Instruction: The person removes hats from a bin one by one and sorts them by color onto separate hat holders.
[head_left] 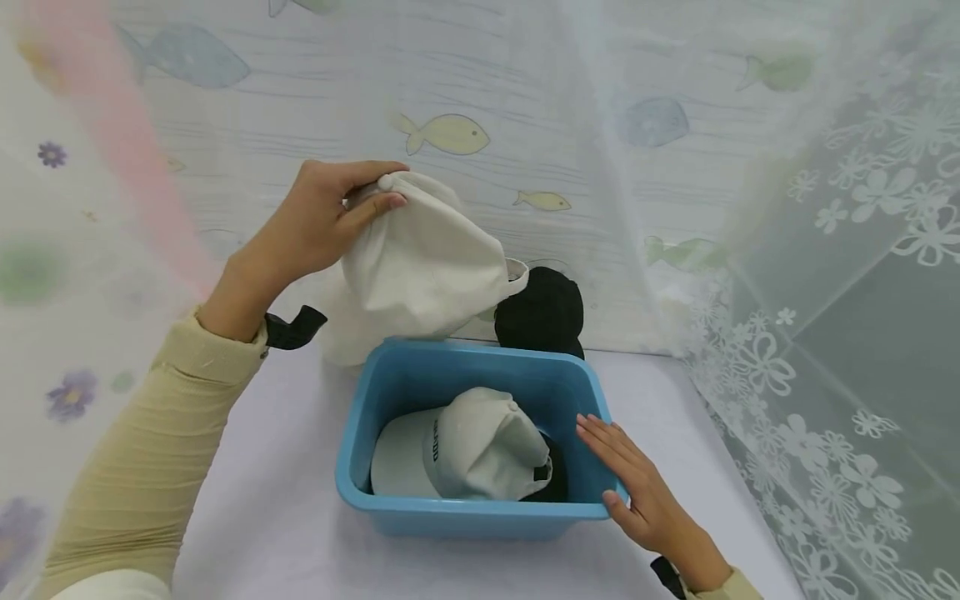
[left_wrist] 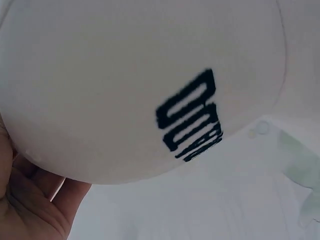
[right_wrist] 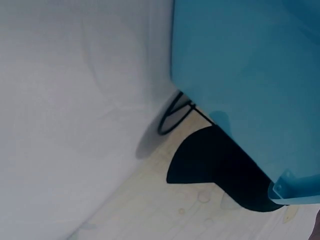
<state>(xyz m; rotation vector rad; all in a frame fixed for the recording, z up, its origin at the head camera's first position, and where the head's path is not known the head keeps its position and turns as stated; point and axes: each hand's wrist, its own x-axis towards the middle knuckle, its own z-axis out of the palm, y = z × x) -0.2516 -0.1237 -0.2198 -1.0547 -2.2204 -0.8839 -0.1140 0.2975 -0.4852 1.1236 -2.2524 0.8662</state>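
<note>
My left hand (head_left: pixel 318 212) pinches a white baseball cap (head_left: pixel 427 258) at the top of its crown, and the cap hangs over the back left of a blue plastic bin (head_left: pixel 480 510). Dark lettering (left_wrist: pixel 192 117) runs across the cap's front in the left wrist view. In the bin lies a pale cap (head_left: pixel 487 446), brim to the left, with something black (head_left: pixel 555 479) partly hidden beneath it. My right hand (head_left: pixel 637 483) rests on the bin's right rim, fingers extended over the edge and thumb near the front corner.
Behind the bin is a black cap (head_left: pixel 540 308), its brim (right_wrist: pixel 195 157) showing in the right wrist view beside a thin black wire loop (right_wrist: pixel 175 115). A white cloth (head_left: pixel 277 483) covers the table. Sheer fish-print fabric (head_left: pixel 510 83) hangs behind, flowered netting (head_left: pixel 847 400) at right.
</note>
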